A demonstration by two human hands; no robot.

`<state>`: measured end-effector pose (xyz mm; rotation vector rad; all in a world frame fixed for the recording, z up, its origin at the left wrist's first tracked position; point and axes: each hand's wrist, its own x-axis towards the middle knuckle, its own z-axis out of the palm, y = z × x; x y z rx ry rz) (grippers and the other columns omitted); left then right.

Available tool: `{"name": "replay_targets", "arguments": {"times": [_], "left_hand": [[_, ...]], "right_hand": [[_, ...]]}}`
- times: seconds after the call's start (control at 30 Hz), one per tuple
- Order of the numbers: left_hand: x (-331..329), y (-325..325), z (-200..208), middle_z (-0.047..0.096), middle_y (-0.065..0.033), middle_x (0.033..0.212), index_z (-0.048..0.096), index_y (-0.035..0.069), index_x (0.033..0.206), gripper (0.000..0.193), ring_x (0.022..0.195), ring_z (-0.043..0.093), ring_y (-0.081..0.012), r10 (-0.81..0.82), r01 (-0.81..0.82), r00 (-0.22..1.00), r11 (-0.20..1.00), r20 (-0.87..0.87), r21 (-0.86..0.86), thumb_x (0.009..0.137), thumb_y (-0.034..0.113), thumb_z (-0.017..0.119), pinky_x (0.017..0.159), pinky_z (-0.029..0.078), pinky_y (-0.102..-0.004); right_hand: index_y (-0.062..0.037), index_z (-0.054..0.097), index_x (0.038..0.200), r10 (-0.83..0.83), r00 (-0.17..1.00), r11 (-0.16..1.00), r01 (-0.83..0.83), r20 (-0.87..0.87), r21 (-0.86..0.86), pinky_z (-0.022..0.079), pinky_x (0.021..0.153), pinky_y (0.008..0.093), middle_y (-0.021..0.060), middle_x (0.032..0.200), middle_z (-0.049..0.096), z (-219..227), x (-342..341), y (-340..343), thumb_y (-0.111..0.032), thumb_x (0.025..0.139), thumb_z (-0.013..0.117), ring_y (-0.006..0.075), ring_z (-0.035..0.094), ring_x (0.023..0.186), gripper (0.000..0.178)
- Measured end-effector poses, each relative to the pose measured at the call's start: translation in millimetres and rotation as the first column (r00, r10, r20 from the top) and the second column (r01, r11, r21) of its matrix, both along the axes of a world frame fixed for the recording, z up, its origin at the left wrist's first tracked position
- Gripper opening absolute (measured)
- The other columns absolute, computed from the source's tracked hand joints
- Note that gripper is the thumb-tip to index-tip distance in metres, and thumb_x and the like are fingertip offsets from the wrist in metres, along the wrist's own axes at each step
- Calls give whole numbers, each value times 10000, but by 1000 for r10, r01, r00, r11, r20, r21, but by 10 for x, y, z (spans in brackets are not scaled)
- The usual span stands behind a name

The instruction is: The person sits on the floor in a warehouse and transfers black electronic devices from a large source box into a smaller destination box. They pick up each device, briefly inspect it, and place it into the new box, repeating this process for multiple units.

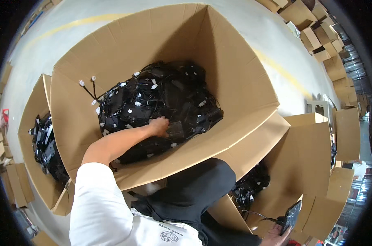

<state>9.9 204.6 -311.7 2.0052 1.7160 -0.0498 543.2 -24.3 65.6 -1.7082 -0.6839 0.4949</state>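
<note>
A large open cardboard box [243, 78] holds a heap of black cabled modules [128, 98] with small white plugs. Into this heap reaches my left hand [158, 126], its fingers bent down among the parts. Beside the fingertips lies a flat, dark rectangular module [176, 129]; what the fingers grip, if anything, is hidden. At the lower right my right hand [276, 237] holds a flat black module [291, 215] with a thin cable trailing from it. That module is above another open box [305, 160].
Black cables [251, 184] lie inside the right box. A further box [30, 106] at the left holds more black parts [46, 147]. Two white plugs on leads [87, 88] hang against the large box's wall. Cardboard boxes [300, 16] stack up at the far right.
</note>
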Motion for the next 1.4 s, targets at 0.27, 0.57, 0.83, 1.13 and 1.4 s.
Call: {"name": "replay_targets", "arguments": {"times": [0.27, 0.57, 0.83, 1.13, 1.4], "left_hand": [[-278, 490, 1128, 708, -212, 851, 704, -4, 804, 268, 825, 702, -376, 218, -223, 935, 975, 280, -14, 833, 255, 769, 729, 528, -472], [-121, 332, -279, 639, -298, 1200, 457, -57, 1375, 705, 1061, 681, -407, -451, 469, 854, 883, -261, 9, 825, 289, 731, 882, 563, -468], [533, 78, 460, 679, -203, 1109, 513, -15, 1357, 572, 973, 701, -306, -539, 533, 828, 842, -152, -84, 870, 206, 716, 777, 589, -413], [-123, 7, 1774, 658, -132, 1113, 529, 23, 1314, 404, 952, 684, -225, 356, -176, 744, 921, 565, -347, 951, 149, 658, 703, 616, -363], [1273, -569, 4637, 655, -148, 1193, 488, -12, 1323, 323, 970, 713, -245, -34, -369, 354, 913, 935, 174, 1041, 137, 536, 704, 660, -361]], "right_hand": [[-54, 544, 1380, 188, 768, 966, -31, -613, 257, 556, 971, 500, 161, 1295, 654, -434, -34, 230, -339, 1026, 582, 326, 644, 1163, 456], [-8, 520, 1387, 514, 668, 849, -309, -538, 428, 527, 1013, 513, 133, 1336, 631, -432, -865, 412, -233, 1024, 574, 300, 640, 1193, 431], [-13, 613, 1292, 394, 630, 899, -113, -669, 423, 514, 1033, 446, 102, 1262, 685, -688, -598, -363, -176, 1012, 592, 243, 657, 1178, 324], [-9, 634, 1253, 419, 609, 887, -117, -673, 446, 525, 1014, 451, 113, 1241, 696, -709, -429, -717, -127, 1011, 589, 244, 672, 1134, 273], [16, 610, 1258, 283, 956, 773, -181, -75, 608, 518, 872, 289, 42, 1112, 685, 329, -972, 8, -107, 1007, 654, 94, 611, 967, 283]]}}
